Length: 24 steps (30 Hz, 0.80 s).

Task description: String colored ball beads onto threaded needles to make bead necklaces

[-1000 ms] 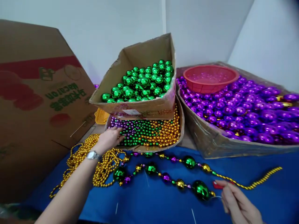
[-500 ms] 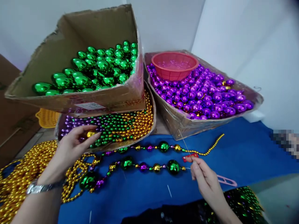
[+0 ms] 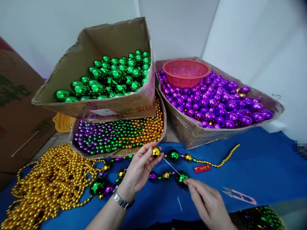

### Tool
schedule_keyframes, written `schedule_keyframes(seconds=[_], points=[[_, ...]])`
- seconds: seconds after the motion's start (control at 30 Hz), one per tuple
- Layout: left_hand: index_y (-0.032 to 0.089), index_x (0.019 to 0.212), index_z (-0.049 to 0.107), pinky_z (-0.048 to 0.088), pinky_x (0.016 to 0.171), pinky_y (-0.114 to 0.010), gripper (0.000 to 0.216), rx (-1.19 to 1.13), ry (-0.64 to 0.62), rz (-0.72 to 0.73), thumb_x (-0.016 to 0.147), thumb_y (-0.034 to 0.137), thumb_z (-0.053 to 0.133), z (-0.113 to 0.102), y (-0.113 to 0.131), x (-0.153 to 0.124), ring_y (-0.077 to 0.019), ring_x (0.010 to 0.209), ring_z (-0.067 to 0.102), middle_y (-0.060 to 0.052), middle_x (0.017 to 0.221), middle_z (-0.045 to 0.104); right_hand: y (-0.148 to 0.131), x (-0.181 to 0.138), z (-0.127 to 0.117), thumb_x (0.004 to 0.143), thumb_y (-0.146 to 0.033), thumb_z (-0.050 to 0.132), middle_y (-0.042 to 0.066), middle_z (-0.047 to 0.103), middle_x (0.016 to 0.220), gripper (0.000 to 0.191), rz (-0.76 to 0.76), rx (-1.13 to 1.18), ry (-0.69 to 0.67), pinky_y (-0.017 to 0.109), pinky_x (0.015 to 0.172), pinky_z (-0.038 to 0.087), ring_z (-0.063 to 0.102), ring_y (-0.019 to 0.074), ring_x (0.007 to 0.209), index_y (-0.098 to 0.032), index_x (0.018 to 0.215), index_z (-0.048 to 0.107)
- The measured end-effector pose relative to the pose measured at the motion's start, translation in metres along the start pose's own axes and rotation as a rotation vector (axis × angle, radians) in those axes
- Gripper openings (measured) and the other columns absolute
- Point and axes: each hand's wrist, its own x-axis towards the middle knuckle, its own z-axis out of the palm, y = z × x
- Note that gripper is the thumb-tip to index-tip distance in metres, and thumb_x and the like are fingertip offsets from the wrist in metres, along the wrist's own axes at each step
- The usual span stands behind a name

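Between the thumb and fingers of my left hand [image 3: 141,164] is a shiny gold bead [image 3: 155,152]. My right hand [image 3: 207,199] pinches a long thin needle [image 3: 174,167], whose far tip meets the gold bead; I cannot tell whether it has entered the hole. Below the needle, a large green bead [image 3: 182,177] ends a strand of green, gold and purple beads on the blue cloth [image 3: 259,163]. My left forearm hides part of that strand. A second strand with a gold bead tail [image 3: 225,163] lies behind it.
Cardboard boxes hold green beads [image 3: 117,75], purple beads [image 3: 223,102] and small mixed beads [image 3: 115,134]. A red basket [image 3: 185,81] sits on the purple ones. Pink thread snips [image 3: 242,195], a red tag [image 3: 202,168] and piled gold bead strings [image 3: 52,179] lie on the cloth.
My left hand has carried the gold bead rightward from over the mixed-bead box to the needle. My right hand has lowered slightly, and the needle now slants toward the bead. The view has shifted.
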Motion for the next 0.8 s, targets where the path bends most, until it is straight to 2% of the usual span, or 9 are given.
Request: schedule_keyframes(seconds=[0.3, 0.5, 0.8], points=[[0.019, 0.1, 0.064, 0.047, 0.096, -0.039, 0.021, -0.035, 0.052, 0.045, 0.08, 0.026, 0.065, 0.0032, -0.0034, -0.003, -0.0164, 0.092, 0.064, -0.001, 0.094, 0.063, 0.0019, 0.0019, 0.0059, 0.091, -0.013, 0.043, 0.005, 0.068, 0.087, 0.024, -0.035, -0.05, -0.066, 0.029, 0.072, 0.054, 0.067, 0.0194, 0.079, -0.022, 0.11, 0.055], [0.019, 0.102, 0.062, 0.048, 0.095, -0.037, 0.022, -0.007, 0.062, 0.048, 0.082, 0.027, 0.063, 0.002, -0.0034, -0.0036, -0.0192, 0.096, 0.064, -0.002, 0.095, 0.064, -0.0002, 0.0031, 0.0039, 0.091, -0.012, 0.044, 0.005, 0.067, 0.084, 0.023, -0.028, -0.06, -0.066, 0.029, 0.073, 0.053, 0.067, 0.0191, 0.079, -0.021, 0.109, 0.055], [0.019, 0.1, 0.061, 0.051, 0.087, -0.032, 0.021, 0.093, 0.031, 0.081, 0.08, 0.023, 0.065, 0.0081, -0.0106, -0.0075, -0.0184, 0.094, 0.063, -0.003, 0.098, 0.061, 0.0007, 0.0021, 0.004, 0.091, -0.013, 0.043, 0.006, 0.067, 0.085, 0.023, -0.01, -0.089, -0.061, 0.031, 0.073, 0.053, 0.066, 0.0194, 0.077, -0.02, 0.109, 0.056]])
